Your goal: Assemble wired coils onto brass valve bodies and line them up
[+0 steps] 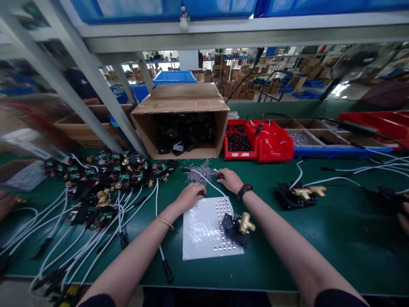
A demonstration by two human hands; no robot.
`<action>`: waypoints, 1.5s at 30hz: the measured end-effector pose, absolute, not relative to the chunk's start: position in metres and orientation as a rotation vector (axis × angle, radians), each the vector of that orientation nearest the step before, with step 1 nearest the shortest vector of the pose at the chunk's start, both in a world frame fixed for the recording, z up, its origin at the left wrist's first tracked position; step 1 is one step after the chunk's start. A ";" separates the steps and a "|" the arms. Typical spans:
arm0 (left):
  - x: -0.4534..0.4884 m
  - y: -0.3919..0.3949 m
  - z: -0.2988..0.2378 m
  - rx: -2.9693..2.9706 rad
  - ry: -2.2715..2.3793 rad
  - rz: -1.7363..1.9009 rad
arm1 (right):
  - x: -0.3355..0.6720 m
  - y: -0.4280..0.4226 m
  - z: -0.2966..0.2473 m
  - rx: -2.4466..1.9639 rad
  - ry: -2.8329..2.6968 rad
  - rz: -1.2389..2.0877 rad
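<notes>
My left hand (191, 197), fingers curled downward, is at the top edge of a white sheet (200, 230) dotted with small round silvery pieces. Whatever its fingertips hold is hidden. Farther right, my right hand (230, 181) is closed near a pile of small screws (201, 171); a small pale and dark bit shows at its fingertips, too small to name. A black housing (234, 230) with a brass tee fitting (246, 224) lies on the sheet's right side. Its white cable (211, 182) runs up between my hands to a black connector (186, 169).
Many circuit-board assemblies (128, 170) with white cables crowd the left. A carton (180, 100) of black parts and red bins (239, 140) stand behind. Another housing with brass fittings (302, 194) lies right. Other people's hands show at both edges (6, 204) (404, 219).
</notes>
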State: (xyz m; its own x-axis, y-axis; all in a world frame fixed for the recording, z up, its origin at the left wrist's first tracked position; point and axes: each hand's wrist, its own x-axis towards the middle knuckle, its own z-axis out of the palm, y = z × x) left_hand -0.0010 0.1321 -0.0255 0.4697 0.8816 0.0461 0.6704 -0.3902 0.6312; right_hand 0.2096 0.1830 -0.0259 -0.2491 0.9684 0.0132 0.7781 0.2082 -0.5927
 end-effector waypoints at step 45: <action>0.067 0.022 -0.043 1.589 1.314 0.824 | 0.228 -0.056 -0.048 -1.636 -1.688 0.400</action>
